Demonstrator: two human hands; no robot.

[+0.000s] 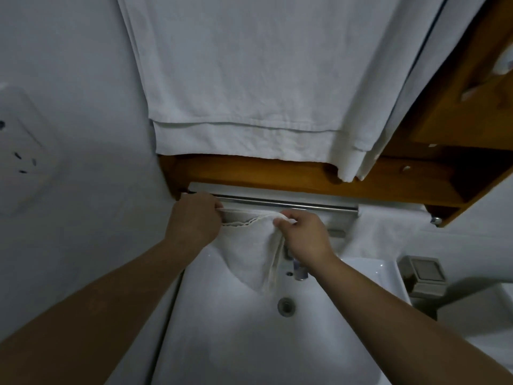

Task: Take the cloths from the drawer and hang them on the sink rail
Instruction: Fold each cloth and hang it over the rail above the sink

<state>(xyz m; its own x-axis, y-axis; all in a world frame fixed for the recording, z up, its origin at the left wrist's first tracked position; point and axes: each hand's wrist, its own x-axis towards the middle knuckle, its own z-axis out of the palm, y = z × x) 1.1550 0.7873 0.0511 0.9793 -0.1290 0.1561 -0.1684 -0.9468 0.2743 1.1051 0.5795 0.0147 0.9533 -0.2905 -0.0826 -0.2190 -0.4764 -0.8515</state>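
White cloth [251,245] with scalloped lace edge at centre of frame, stretched between both hands just below steel rail [286,203], lower part drooping into sink [222,329] basin. Top edge close to rail; draped over it or only held up against it, cannot tell. Left hand [191,219] at left end of rail, fingers curled and pinching cloth's top left corner. Right hand [304,237] right of centre, thumb and fingers [281,222] pinching bunched top right edge of cloth, folds trailing down under palm. Both forearms reaching up from lower corners of frame.

Second white cloth [388,232] hanging at right end of rail, spread flat. Tap [298,269] partly hidden under right wrist. Round metal drain [286,306] in basin, lower centre. Wooden shelf unit [305,173] above rail, running to upper right. Large white towel [244,79] hanging across top centre, hem just above wood. Wall socket [19,151] at left edge, blurred. Grey square holder [423,276] at right, beside sink.
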